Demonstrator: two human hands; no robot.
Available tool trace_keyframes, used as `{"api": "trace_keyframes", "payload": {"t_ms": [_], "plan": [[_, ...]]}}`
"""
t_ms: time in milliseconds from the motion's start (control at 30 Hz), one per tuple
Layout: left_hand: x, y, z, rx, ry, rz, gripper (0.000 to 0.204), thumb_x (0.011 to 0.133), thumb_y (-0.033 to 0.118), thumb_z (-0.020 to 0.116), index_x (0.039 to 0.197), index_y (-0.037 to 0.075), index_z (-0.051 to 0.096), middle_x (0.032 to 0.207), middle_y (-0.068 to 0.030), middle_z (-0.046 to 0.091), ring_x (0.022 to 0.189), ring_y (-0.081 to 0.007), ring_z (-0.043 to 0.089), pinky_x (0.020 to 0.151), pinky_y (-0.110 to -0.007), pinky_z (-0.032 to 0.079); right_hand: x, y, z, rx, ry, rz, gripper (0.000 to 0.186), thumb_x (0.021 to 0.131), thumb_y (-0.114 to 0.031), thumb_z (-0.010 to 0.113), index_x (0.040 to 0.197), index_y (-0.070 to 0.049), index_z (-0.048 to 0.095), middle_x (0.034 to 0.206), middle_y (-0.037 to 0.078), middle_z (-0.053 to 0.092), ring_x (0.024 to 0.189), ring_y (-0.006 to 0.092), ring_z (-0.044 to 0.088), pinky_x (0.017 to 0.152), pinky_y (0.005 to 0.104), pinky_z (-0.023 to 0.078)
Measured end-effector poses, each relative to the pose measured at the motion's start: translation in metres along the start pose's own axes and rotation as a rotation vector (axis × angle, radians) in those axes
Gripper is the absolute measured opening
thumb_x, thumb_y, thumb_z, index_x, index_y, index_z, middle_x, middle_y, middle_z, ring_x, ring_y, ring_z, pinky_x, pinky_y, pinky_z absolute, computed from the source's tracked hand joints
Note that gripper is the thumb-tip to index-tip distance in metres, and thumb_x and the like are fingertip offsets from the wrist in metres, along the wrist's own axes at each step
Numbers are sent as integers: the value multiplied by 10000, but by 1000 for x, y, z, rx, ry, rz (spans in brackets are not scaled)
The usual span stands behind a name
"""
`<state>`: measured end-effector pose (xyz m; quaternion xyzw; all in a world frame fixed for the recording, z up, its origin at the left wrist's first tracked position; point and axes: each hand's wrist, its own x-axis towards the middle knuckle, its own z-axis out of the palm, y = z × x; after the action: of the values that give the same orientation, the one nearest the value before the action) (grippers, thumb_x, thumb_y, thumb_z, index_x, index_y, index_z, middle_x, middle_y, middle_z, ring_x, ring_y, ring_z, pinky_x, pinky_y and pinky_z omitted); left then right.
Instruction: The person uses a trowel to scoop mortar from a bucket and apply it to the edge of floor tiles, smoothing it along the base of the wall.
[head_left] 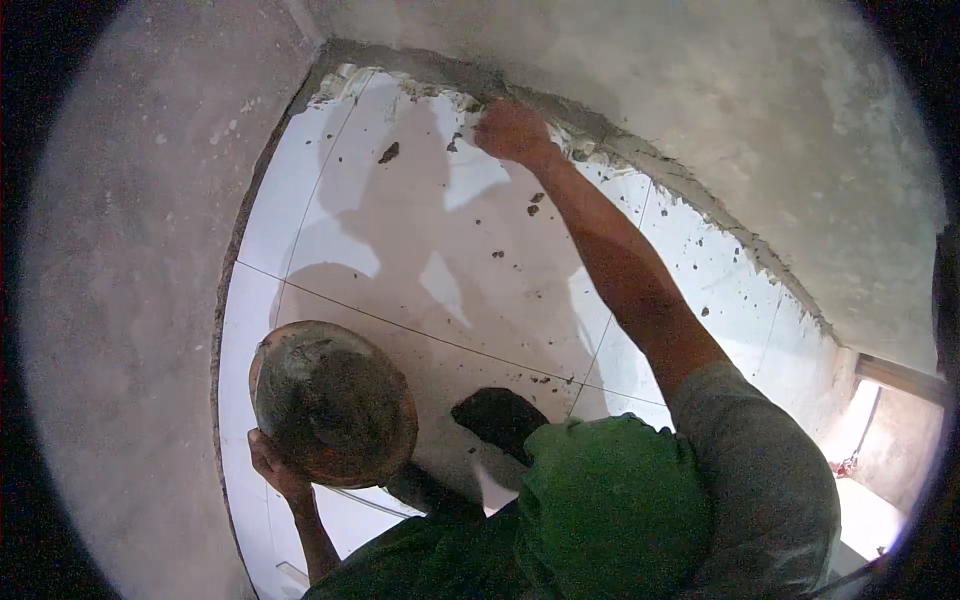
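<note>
My left hand (277, 465) grips the rim of a round, shallow pan (335, 405), dark and smeared with grey inside. The pan is tilted above the white floor tiles (340, 285). My right arm reaches out to the far edge of the tiles. There my right hand (513, 130) is closed, low beside a strip of rough grey mortar (440, 70) along the foot of the wall. Whatever its fingers hold is hidden. Dark crumbs of mortar (389, 152) lie scattered on the tiles around it.
Bare plastered walls rise on the left (130, 300) and on the far right (780, 150), meeting in a corner. A black shoe (498, 420) rests on the tiles near green cloth (615, 500). A bright doorway (885, 450) shows at lower right.
</note>
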<state>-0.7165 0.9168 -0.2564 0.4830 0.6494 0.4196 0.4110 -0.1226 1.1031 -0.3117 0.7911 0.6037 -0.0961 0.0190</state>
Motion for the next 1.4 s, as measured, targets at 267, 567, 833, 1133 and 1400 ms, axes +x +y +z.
{"api": "trace_keyframes", "payload": {"t_ms": [267,567,833,1133,1400], "plan": [[2,-4,-3,29,-44,30,456,1118,436,389,802,106,389,760,35,375,721,-100,350,653,-276,355,-61,85,10,139,129,-114,408,880,-349,603,1108,-28,708,1021,245,719,970,432,698,889,533,560],[6,-12,-12,30,-1,-5,437,1117,408,391,811,97,398,779,29,376,738,-107,355,673,-280,366,-106,151,-13,91,11,-167,303,886,-254,612,1067,-18,670,970,268,688,891,450,669,800,545,534],[0,6,4,-71,-3,-74,432,1112,410,414,858,65,470,825,-2,482,796,-125,449,736,-301,419,-179,147,-72,440,101,151,293,919,-214,621,1121,-4,653,952,265,694,847,451,673,760,542,534],[4,-8,-8,54,5,5,431,1110,418,423,842,80,433,807,21,392,760,-122,384,690,-296,375,-40,-5,-16,130,5,-29,386,850,-323,609,1025,11,690,978,255,720,992,374,721,840,559,572],[4,-11,-6,-21,20,-47,439,1109,427,420,837,83,436,801,20,401,768,-131,400,709,-301,391,-28,14,-16,14,128,25,353,904,-313,571,1112,-76,728,1035,226,732,962,357,735,828,545,584]]}}
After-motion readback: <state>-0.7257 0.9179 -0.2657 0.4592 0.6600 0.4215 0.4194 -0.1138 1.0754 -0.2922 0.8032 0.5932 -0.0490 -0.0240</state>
